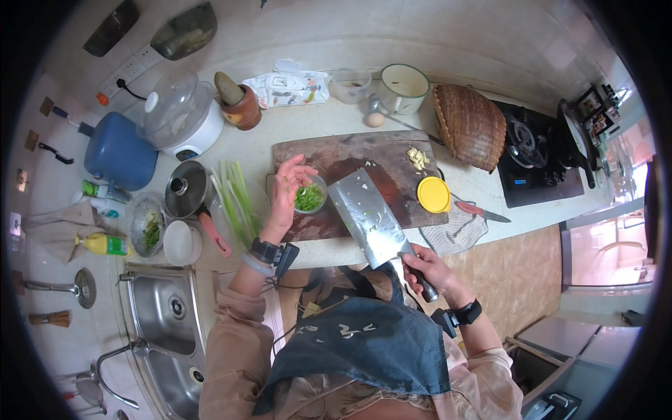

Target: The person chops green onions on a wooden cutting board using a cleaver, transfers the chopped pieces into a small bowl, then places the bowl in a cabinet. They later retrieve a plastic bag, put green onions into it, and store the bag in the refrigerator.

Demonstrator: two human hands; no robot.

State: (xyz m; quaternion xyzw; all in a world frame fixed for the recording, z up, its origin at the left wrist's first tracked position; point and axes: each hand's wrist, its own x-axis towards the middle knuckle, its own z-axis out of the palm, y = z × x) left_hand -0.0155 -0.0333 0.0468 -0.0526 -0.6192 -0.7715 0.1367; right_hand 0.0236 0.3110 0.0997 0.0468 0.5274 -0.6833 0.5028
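In my right hand is the dark handle of a Chinese cleaver; its broad blade lies flat-side up over the front of the wooden cutting board. White and green bits cling to the blade. My left hand is raised with fingers apart, at the left side of a small clear bowl of chopped green onion. Whether its fingers touch the rim I cannot tell. Chopped garlic sits at the board's far right, above a yellow round lid.
Left of the board lie scallion stalks, a lidded pan, a white bowl and a double sink. A red-handled knife rests on a striped cloth at right. Behind stand an egg, an enamel mug and a woven basket.
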